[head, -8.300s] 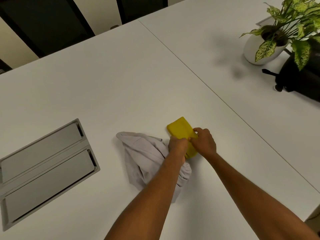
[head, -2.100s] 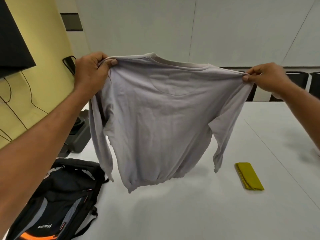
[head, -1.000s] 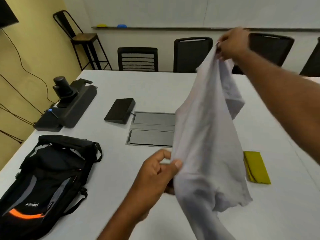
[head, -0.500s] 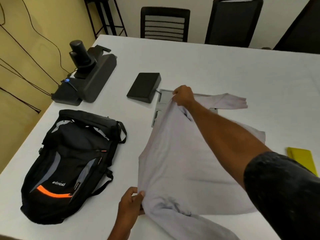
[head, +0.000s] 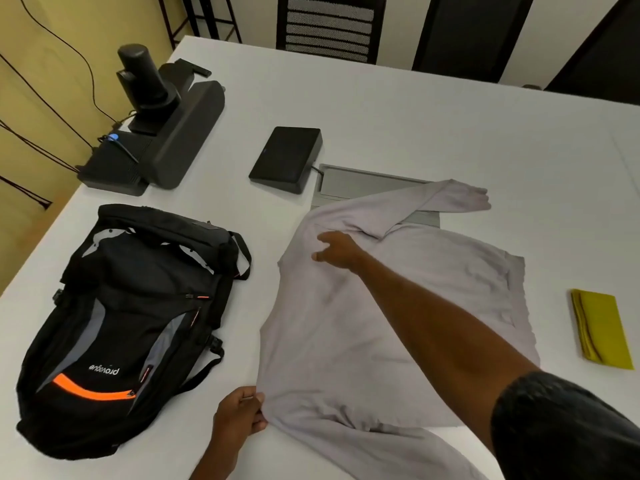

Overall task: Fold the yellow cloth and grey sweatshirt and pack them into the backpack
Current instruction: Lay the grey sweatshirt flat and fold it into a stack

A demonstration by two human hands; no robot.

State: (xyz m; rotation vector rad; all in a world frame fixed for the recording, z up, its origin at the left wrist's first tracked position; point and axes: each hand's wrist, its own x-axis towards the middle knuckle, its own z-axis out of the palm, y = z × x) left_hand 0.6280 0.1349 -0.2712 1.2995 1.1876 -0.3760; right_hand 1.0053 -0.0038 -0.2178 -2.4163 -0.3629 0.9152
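The grey sweatshirt (head: 349,327) lies spread flat on the white table (head: 398,126), one sleeve stretched toward the far right and another trailing off the near edge. My left hand (head: 239,415) pinches the sweatshirt's near left corner. My right hand (head: 337,249) hovers over the far left shoulder with loose fingers, holding nothing. The yellow cloth (head: 601,329) lies folded in a narrow rectangle at the right. The black backpack (head: 131,320) with orange trim lies flat on the left of the table.
A black conference camera unit (head: 159,126) sits at the far left, a small black box (head: 287,159) beside a grey cable hatch (head: 360,183) partly under the sweatshirt. Black chairs (head: 329,26) line the far edge. Cables hang on the yellow wall.
My right hand let go of the far shoulder and drew back a little. The sweatshirt, held up in the air one second ago, now lies flat on the table.
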